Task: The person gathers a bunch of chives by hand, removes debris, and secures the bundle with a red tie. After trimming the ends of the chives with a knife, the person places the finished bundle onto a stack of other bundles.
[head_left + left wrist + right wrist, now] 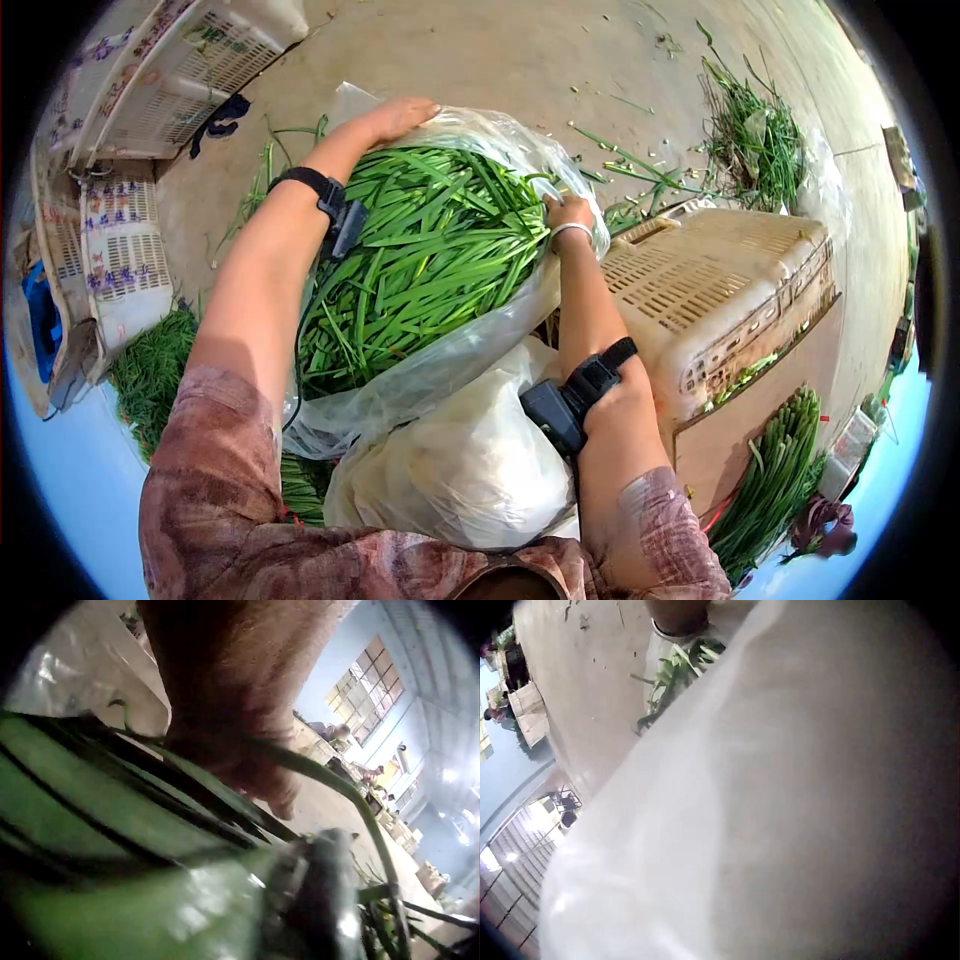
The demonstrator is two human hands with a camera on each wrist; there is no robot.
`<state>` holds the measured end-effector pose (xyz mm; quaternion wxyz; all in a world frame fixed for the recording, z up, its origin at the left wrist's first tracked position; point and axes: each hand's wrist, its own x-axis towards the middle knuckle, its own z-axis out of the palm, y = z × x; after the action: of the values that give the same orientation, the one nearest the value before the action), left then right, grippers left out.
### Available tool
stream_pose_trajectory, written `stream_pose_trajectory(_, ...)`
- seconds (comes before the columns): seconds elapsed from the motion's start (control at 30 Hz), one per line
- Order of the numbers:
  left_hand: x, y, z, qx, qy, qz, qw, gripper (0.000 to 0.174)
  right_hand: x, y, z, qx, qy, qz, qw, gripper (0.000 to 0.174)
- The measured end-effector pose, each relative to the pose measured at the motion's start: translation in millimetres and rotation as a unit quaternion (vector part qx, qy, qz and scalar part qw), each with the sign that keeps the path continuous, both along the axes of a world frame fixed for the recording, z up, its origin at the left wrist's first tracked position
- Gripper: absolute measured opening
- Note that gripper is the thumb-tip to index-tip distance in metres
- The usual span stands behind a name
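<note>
Leaves, long, flat and green (430, 250), in a big, thin, clear plastic bag (430, 385). Lay in a thick heap in the middle of the head view, with a puffy white plastic sack (450, 480) just below, at the bottom middle. Saw the bare left hand (402, 115) at the upper middle, resting on the bag's far edge; could not tell how far spread, or whether holding any plastic. Saw the bare right hand (570, 212) right of the leaves, with bent fingers holding the bag's edge and a pale band (572, 229) round the wrist.

Looked soft and bendy, smooth, maybe slippery, and easy to crease. Seemed light one by one, but likely heavy all together. Looked best to hold low, from under the full bag; seemed risky to pull by the thin edge alone, for fear of a rip.

Could not see the bag's bottom or the inside of the white sack. Found mostly blurry, pale plastic in the right wrist view, and a dark hand partly behind blurry leaves in the left one.
</note>
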<state>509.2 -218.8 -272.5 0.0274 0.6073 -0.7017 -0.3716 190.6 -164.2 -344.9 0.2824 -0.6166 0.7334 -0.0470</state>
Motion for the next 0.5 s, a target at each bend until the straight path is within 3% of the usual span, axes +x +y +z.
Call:
stream_pose_trajectory(0.03, 5.1, 0.8, 2.9, 0.04, 0.028, 0.005, 0.999, 0.063, -1.0, 3.1, 0.8, 0.008, -0.011, -0.001, 1.0, 0.05)
stream_pose_trajectory(0.13, 1.6, 7.2, -1.2, 0.006, 0.011, 0.019, 1.0, 0.06, -11.4, 9.8, 11.3, 0.079, -0.053, 0.019, 0.995, 0.05)
stream_pose_trajectory(0.17, -0.2, 5.3, 1.7, 0.005, 0.012, 0.025, 1.0, 0.06, -14.1, 21.5, 29.0, 0.037, -0.063, 0.035, 0.997, 0.048)
stream_pose_trajectory(0.23, -7.1, -1.4, 10.1, 0.142, 0.155, 0.036, 0.977, 0.065, -25.7, 44.0, 47.9, 0.056, -0.129, 0.019, 0.99, 0.047)
stream_pose_trajectory(0.27, -6.7, -4.2, 9.1, 0.144, 0.153, 0.037, 0.977, 0.065, -32.4, 55.1, 48.6, 0.048, -0.189, -0.008, 0.981, 0.051)
stream_pose_trajectory(0.33, -10.0, -13.6, 10.3, 0.202, 0.241, 0.007, 0.949, 0.064, -35.9, 66.6, 65.2, 0.042, -0.182, 0.002, 0.982, 0.052)
stream_pose_trajectory(0.47, -19.0, -22.7, 30.6, 0.232, 0.193, -0.049, 0.952, 0.055, -38.0, 74.8, 93.6, 0.053, -0.134, 0.069, 0.987, 0.055)
stream_pose_trajectory(0.5, -17.5, -24.1, 31.8, 0.23, 0.192, -0.047, 0.953, 0.055, -38.0, 81.4, 88.7, -0.009, -0.134, 0.086, 0.987, 0.048)
